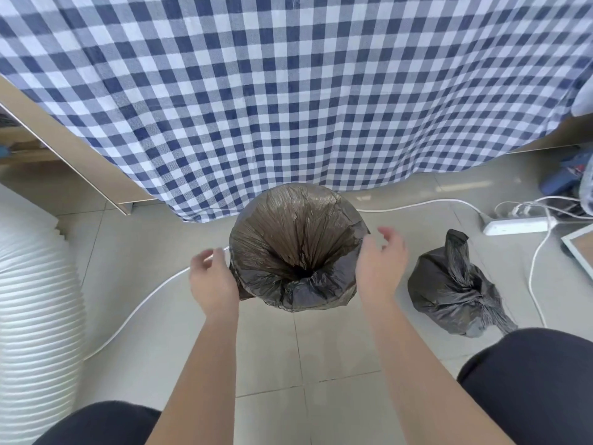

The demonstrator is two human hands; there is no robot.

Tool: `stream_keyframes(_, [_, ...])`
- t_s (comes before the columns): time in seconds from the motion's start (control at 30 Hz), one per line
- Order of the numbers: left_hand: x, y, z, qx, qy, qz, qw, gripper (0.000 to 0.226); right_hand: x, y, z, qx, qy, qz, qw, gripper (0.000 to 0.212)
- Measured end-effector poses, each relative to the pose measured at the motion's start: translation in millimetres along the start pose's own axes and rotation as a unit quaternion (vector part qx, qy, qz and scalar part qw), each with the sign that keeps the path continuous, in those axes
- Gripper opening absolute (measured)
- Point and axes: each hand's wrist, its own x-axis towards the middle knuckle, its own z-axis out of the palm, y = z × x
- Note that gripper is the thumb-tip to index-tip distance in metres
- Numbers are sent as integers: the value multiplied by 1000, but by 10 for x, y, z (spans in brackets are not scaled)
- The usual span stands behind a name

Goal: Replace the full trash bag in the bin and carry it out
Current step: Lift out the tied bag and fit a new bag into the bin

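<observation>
1. Bin (256,226): I see it standing upright on the tiled floor (272,354), just in front of the hanging edge of a blue-and-white checked cloth (288,91). A black liner bag (321,285) is fitted inside it. The film is folded out over the rim all round and funnels down to a dark centre.

2. Left grip (211,277): it sits at the bin's left side, back of the hand up, fingers loosely curled. It lies against the folded-over film at the near-left of the rim. I cannot tell whether it pinches the film or only rests beside it.

3. Right grip (382,261): it sits at the bin's right side with the fingers spread and relaxed, well opened, and nothing is held in it. The palm faces the rim. Whether it touches I cannot tell.

4. Full trash bag (449,284): it is tied at the neck and rests on the floor to the right of the bin, apart from it and beyond the right grip.

5. Surroundings: a white cable (144,303) runs across the floor behind the bin to a white power strip (513,224) at far right. A white ribbed hose (35,300) lies at far left.
</observation>
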Motion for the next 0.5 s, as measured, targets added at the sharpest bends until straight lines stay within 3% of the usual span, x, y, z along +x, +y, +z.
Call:
stream_keyframes(0.07, [-69,186,36,67,-90,89,990,34,22,-79,37,-43,-69,-64,995,38])
stream_keyframes(0.13, [-95,293,38,170,-135,146,965,25,83,-60,41,-63,-126,-77,987,47])
stream_keyframes(0.23, [-14,334,-80,308,-141,112,934,25,144,-11,-38,-95,-171,-43,980,50])
stream_keyframes(0.3, [25,411,-174,401,-213,71,888,26,96,-59,-67,-200,-151,-61,966,54])
stream_keyframes(0.37, [-31,492,-235,459,-266,36,847,35,-7,-150,-70,-295,-63,-135,944,58])
stream_keyframes(0.43, [-65,468,-222,488,-182,144,841,60,-78,-277,-11,-237,-58,-227,943,45])
stream_keyframes(0.5, [-175,439,-103,430,-78,363,823,47,-71,-331,107,-234,-161,-255,924,31])
